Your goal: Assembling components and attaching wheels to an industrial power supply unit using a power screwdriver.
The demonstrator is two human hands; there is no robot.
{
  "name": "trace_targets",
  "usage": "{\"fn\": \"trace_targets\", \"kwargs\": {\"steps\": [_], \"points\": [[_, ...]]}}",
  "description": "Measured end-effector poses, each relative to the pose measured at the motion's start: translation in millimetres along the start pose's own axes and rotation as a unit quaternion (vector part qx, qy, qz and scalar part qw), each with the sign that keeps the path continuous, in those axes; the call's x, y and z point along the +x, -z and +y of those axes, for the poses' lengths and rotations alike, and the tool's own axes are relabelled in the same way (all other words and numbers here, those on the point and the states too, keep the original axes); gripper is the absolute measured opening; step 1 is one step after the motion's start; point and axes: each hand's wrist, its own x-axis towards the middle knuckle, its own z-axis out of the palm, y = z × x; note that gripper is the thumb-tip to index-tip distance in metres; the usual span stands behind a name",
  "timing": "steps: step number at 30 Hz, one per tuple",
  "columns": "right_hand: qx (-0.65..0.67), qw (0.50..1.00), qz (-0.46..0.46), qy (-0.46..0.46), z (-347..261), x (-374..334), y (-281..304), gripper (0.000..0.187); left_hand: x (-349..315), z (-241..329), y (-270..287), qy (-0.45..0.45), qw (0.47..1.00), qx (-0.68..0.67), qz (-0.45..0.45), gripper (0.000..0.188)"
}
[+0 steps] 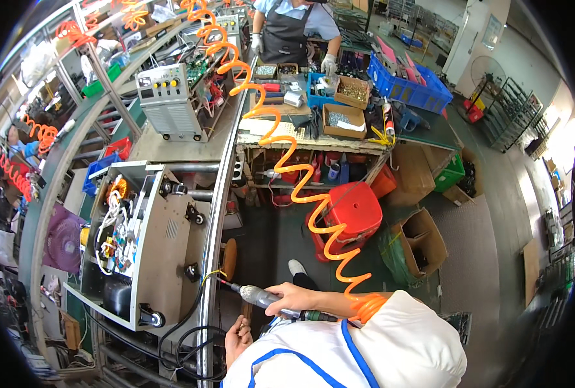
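My right hand (292, 299) is wrapped round a grey air screwdriver (256, 295), its thin bit pointing left toward the conveyor's metal rail. An orange coiled hose (318, 223) runs down to beside my right sleeve. Lower and to the left, my left hand (237, 337) has its fingers curled in; what they pinch, if anything, is too small to name. Nearest to both hands is an opened metal machine housing (177, 242) lying on the conveyor, with black casters (195, 272) along its right side. Wiring (114, 236) shows inside it. A black cable (187, 336) loops beside my left hand.
A finished-looking machine (170, 107) stands farther up the line. Across from me, a gloved person (290, 35) is at a bench with boxes of small parts (344, 121). A red stool (355, 210) and an open carton (424, 242) stand on the floor.
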Motion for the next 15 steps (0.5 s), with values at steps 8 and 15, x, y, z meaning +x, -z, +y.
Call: {"fn": "trace_targets", "kwargs": {"steps": [8, 15], "points": [[-0.042, 0.998, -0.052, -0.009, -40.0, 25.4, 49.9, 0.045, 34.1, -7.1, -66.8, -0.120, 0.988, 0.084, 0.046, 0.012], [-0.067, 0.993, -0.091, -0.020, -35.5, 41.7, 81.4, 0.057, 47.1, -13.6, -118.7, -0.187, 0.960, 0.189, 0.083, 0.016]]}}
